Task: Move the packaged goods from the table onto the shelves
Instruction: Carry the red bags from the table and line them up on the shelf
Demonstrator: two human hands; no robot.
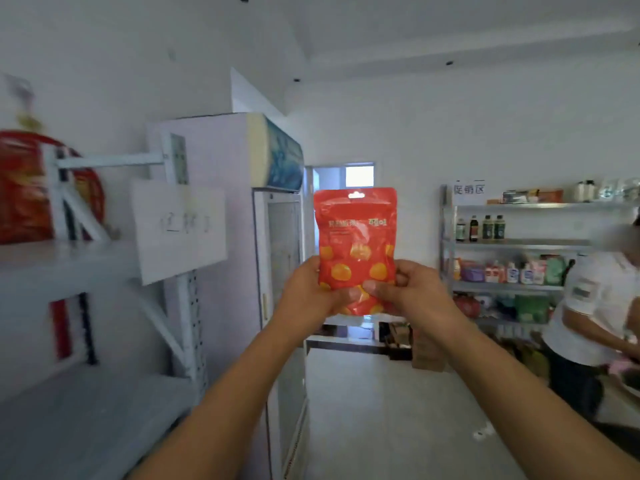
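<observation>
Currently, at my left the white shelf (pixel 69 258) is standing with bare boards, probably the destination. My left hand (pixel 308 292) is pinching the lower left edge of the red pouch (pixel 356 237), thumb in front and fingers behind. My right hand (pixel 412 289) is pinching the lower right edge likewise, I judge to present the soft pack flat. The pouch is hanging in mid-air before me, upright, long axis vertical, hang-hole uppermost, printed face toward me.
</observation>
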